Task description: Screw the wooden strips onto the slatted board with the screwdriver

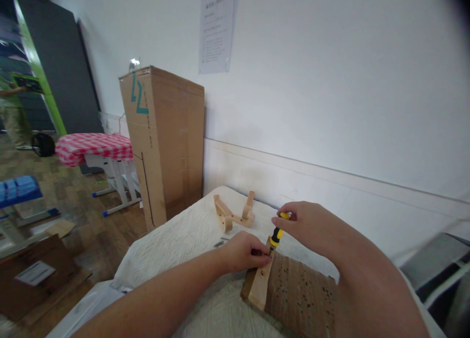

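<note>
My right hand (301, 221) grips the top of a yellow-and-black screwdriver (276, 236), which stands slightly tilted with its tip down at a pale wooden piece (261, 285). The fingers of my left hand (246, 251) are pinched together beside the screwdriver's tip, against that piece; what they hold is too small and hidden to tell. Under the wooden piece lies a brown wooden board (299, 291) dotted with many holes. Part of the board is covered by my right forearm. A few small metal parts (219, 243) lie on the cloth left of my left hand.
Curved pale wooden parts (235, 217) lie farther back on the white cloth-covered table (165, 255). A tall cardboard box (176, 147) stands beyond the table's left side. The wall (330, 108) runs along its back. A person (12, 108) stands far left.
</note>
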`<state>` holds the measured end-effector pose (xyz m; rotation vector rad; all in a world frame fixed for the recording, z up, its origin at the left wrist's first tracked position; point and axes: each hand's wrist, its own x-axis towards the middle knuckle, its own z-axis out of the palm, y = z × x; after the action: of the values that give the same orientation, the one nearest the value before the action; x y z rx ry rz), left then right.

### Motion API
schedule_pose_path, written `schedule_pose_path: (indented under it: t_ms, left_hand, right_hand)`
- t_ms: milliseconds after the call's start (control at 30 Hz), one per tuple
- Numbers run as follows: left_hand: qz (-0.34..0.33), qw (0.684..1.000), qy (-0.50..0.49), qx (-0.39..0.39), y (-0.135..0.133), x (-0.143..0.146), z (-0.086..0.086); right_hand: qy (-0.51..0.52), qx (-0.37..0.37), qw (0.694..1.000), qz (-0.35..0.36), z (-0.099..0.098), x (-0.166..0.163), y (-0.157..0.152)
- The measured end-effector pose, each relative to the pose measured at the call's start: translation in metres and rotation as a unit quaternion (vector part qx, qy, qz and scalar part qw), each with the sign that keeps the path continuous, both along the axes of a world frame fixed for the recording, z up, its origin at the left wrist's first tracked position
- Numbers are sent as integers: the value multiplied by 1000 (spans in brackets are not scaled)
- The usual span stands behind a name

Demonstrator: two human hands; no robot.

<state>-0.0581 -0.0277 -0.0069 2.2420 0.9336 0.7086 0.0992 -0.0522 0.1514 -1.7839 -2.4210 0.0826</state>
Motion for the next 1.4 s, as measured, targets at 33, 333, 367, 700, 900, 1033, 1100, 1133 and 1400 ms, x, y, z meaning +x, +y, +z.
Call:
schedule_pose_path:
  t_ms: [33,333,367,700,900,1033,1100,1133,1400]
  left_hand:
    - [-1,1000,-3,2,0,0,0]
    - [15,1000,-13,-20,0,0,-2]
    - [17,999,-11,-24,0,1,-2]
    - [24,998,-29,-50,-1,1,-1]
    - [25,998,-33,-55,-2,1,-1]
    - [20,997,-39,-56,-2,1,-2]
    - [19,998,-39,-52,-1,1,-2]
    - [19,998,-39,-50,-1,1,-3]
    - [23,998,-35,-46,0,0,-4]
  right_hand:
    - [3,-8,1000,14,0,0,-1]
    - [-64,-9,996,-66,0,2,3]
    - [-60,-11,996,-63,0,3,3]
    - [6,-46,999,-1,1,3,-2]
    - [-55,-19,996,-71,4,5,2]
    - [-49,-30,996,-61,3,5,2]
    - [-28,-17,999,-39,2,6,2]
    - [-14,-9,999,-29,2,6,1]
    - [25,-56,998,35,4,2,-5]
